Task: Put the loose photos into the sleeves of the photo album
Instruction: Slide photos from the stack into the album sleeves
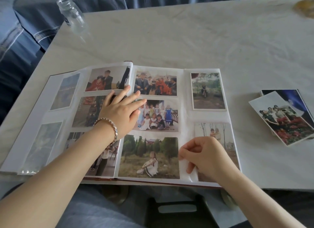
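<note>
Head view: photo album (185,119) open on bench (186,40), near edge. Left hand (120,112) flat across the spine, fingers (136,102) spread and straight. Right hand (207,156) curled, fingers (185,150) pinching the clear sleeve (191,174) at lower right page; photo (219,130) partly inside it. Loose photos (285,119) stacked on bench, well apart to the right.

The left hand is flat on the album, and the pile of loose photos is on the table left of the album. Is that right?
Not quite. The left hand is flat on the album, but the pile of loose photos lies on the table right of the album, as the head view shows.
</note>
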The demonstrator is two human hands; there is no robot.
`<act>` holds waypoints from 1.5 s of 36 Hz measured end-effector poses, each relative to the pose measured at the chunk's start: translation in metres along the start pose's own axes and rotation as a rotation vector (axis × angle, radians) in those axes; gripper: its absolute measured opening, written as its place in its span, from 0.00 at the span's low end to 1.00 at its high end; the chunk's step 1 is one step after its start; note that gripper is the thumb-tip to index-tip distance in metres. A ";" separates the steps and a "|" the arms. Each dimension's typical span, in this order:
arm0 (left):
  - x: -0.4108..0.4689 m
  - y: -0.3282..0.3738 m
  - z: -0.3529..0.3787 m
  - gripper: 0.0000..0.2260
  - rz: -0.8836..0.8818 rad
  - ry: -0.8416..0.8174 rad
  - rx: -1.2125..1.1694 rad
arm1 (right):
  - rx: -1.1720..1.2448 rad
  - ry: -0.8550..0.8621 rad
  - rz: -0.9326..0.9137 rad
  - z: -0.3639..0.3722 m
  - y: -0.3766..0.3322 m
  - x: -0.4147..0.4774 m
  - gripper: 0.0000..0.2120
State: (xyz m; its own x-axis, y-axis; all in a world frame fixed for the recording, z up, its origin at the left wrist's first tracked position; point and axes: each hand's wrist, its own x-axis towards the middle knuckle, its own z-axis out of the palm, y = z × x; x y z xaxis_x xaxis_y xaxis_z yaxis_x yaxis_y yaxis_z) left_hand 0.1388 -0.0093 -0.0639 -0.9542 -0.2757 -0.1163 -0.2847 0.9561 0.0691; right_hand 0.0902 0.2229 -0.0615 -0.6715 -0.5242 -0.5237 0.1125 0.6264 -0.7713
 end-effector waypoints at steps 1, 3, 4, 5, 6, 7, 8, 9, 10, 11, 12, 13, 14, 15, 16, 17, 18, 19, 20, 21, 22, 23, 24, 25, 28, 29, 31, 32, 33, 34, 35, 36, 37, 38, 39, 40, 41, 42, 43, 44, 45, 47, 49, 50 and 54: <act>0.000 0.000 0.000 0.24 -0.001 -0.001 0.009 | -0.012 0.013 0.005 -0.002 -0.001 0.000 0.03; 0.000 0.001 -0.001 0.19 -0.008 -0.012 0.024 | -0.052 0.128 -0.012 -0.010 -0.001 0.000 0.01; 0.000 0.002 -0.001 0.19 -0.012 -0.021 0.031 | -0.093 0.234 -0.043 -0.017 0.001 0.000 0.03; 0.000 0.003 -0.002 0.19 -0.019 -0.035 0.039 | -0.133 0.343 -0.077 -0.025 0.003 0.000 0.06; 0.000 0.005 -0.003 0.19 -0.027 -0.054 0.058 | -0.156 0.429 -0.101 -0.034 0.005 0.000 0.08; 0.001 0.007 -0.004 0.20 -0.037 -0.072 0.087 | -0.177 0.484 -0.102 -0.043 0.007 0.001 0.12; 0.002 0.011 -0.005 0.20 -0.049 -0.084 0.120 | -0.204 0.511 -0.082 -0.051 0.009 0.002 0.16; 0.002 0.015 -0.005 0.20 -0.059 -0.085 0.144 | -0.237 0.517 -0.048 -0.059 0.010 0.003 0.19; 0.002 0.022 -0.005 0.20 -0.066 -0.077 0.146 | -0.243 0.503 -0.008 -0.065 0.011 0.005 0.21; 0.001 0.030 -0.005 0.20 -0.068 -0.060 0.120 | -0.212 0.471 0.040 -0.070 0.012 0.007 0.22; 0.000 0.039 -0.004 0.20 -0.069 -0.043 0.060 | -0.146 0.431 0.072 -0.072 0.010 0.007 0.20; -0.002 0.050 -0.003 0.19 -0.072 -0.031 -0.033 | -0.082 0.395 0.084 -0.074 0.008 0.006 0.16; -0.004 0.061 -0.002 0.18 -0.071 -0.023 -0.143 | -0.031 0.380 0.071 -0.075 0.006 0.004 0.14; -0.005 0.071 -0.001 0.18 -0.064 -0.016 -0.247 | 0.007 0.389 0.052 -0.077 0.005 0.003 0.13; -0.006 0.082 0.000 0.17 -0.053 -0.014 -0.333 | 0.052 0.405 0.037 -0.077 0.006 0.002 0.12; -0.007 0.091 0.001 0.17 -0.046 -0.017 -0.410 | 0.095 0.421 0.030 -0.077 0.005 0.000 0.11; -0.007 0.101 0.001 0.17 -0.046 -0.032 -0.491 | 0.126 0.423 0.021 -0.078 0.007 0.000 0.08; -0.006 0.108 0.001 0.17 -0.060 -0.061 -0.578 | 0.158 0.424 0.018 -0.079 0.010 0.000 0.07; -0.004 0.116 0.000 0.16 -0.083 -0.092 -0.665 | 0.207 0.419 0.014 -0.079 0.012 0.000 0.06; -0.001 0.121 -0.001 0.16 -0.113 -0.125 -0.739 | 0.270 0.424 0.010 -0.079 0.012 0.000 0.07; 0.001 0.126 -0.002 0.17 -0.142 -0.147 -0.801 | 0.331 0.426 0.005 -0.079 0.012 0.001 0.10; 0.005 0.129 -0.002 0.18 -0.173 -0.166 -0.864 | 0.380 0.418 -0.006 -0.080 0.013 0.001 0.11; 0.009 0.132 -0.002 0.20 -0.206 -0.178 -0.933 | 0.409 0.403 -0.032 -0.080 0.013 0.000 0.11; 0.012 0.134 -0.004 0.23 -0.245 -0.182 -0.998 | 0.414 0.383 -0.080 -0.079 0.011 -0.002 0.11; 0.019 0.139 -0.016 0.24 -0.307 -0.172 -1.118 | 0.277 0.302 -0.332 -0.069 0.002 -0.011 0.14; 0.020 0.139 -0.019 0.23 -0.300 -0.161 -1.136 | 0.212 0.277 -0.393 -0.064 0.000 -0.012 0.15; 0.019 0.138 -0.025 0.15 -0.276 -0.121 -1.162 | 0.125 0.228 -0.452 -0.055 -0.004 -0.012 0.16; 0.018 0.136 -0.029 0.10 -0.279 -0.092 -1.174 | 0.096 0.212 -0.459 -0.051 -0.006 -0.012 0.16; 0.017 0.132 -0.031 0.07 -0.287 -0.065 -1.189 | 0.085 0.203 -0.459 -0.048 -0.008 -0.012 0.14; 0.016 0.129 -0.033 0.08 -0.292 -0.036 -1.197 | 0.087 0.198 -0.457 -0.046 -0.010 -0.012 0.14; 0.016 0.124 -0.033 0.09 -0.290 0.000 -1.186 | 0.096 0.195 -0.455 -0.044 -0.011 -0.011 0.15; 0.015 0.120 -0.034 0.10 -0.289 0.036 -1.166 | 0.103 0.191 -0.452 -0.044 -0.012 -0.011 0.16; 0.015 0.117 -0.035 0.11 -0.284 0.058 -1.151 | 0.108 0.189 -0.449 -0.043 -0.012 -0.010 0.16; 0.015 0.115 -0.036 0.11 -0.279 0.059 -1.156 | 0.118 0.184 -0.445 -0.043 -0.012 -0.010 0.17; 0.015 0.113 -0.036 0.10 -0.274 0.045 -1.179 | 0.141 0.173 -0.438 -0.044 -0.012 -0.010 0.19; 0.014 0.113 -0.036 0.09 -0.275 0.027 -1.211 | 0.174 0.163 -0.428 -0.044 -0.011 -0.010 0.20; 0.014 0.111 -0.035 0.08 -0.277 0.005 -1.234 | 0.216 0.157 -0.420 -0.045 -0.011 -0.011 0.21; 0.014 0.110 -0.033 0.08 -0.285 -0.008 -1.248 | 0.260 0.157 -0.408 -0.047 -0.011 -0.012 0.22; 0.014 0.109 -0.031 0.10 -0.292 -0.011 -1.255 | 0.296 0.169 -0.393 -0.049 -0.010 -0.012 0.21; 0.014 0.107 -0.028 0.14 -0.295 -0.002 -1.256 | 0.319 0.191 -0.375 -0.051 -0.010 -0.013 0.20; 0.013 0.106 -0.026 0.17 -0.294 0.013 -1.250 | 0.329 0.221 -0.354 -0.054 -0.009 -0.013 0.17; 0.011 0.107 -0.024 0.19 -0.286 0.058 -1.242 | 0.323 0.278 -0.302 -0.058 -0.006 -0.011 0.08; 0.010 0.107 -0.023 0.19 -0.287 0.100 -1.193 | 0.296 0.323 -0.256 -0.062 -0.002 -0.007 0.09; 0.009 0.107 -0.023 0.19 -0.291 0.113 -1.148 | 0.278 0.339 -0.234 -0.063 0.001 -0.006 0.11; 0.009 0.106 -0.024 0.19 -0.266 0.098 -1.033 | 0.129 0.371 -0.162 -0.066 0.009 0.000 0.20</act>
State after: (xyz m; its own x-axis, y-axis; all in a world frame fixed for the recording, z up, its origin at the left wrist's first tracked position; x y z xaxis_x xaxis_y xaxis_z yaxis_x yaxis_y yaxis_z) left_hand 0.0980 0.0878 -0.0342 -0.8402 -0.5136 -0.1743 -0.3807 0.3296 0.8640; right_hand 0.0427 0.2664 -0.0446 -0.9036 -0.3516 -0.2446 0.0589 0.4637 -0.8840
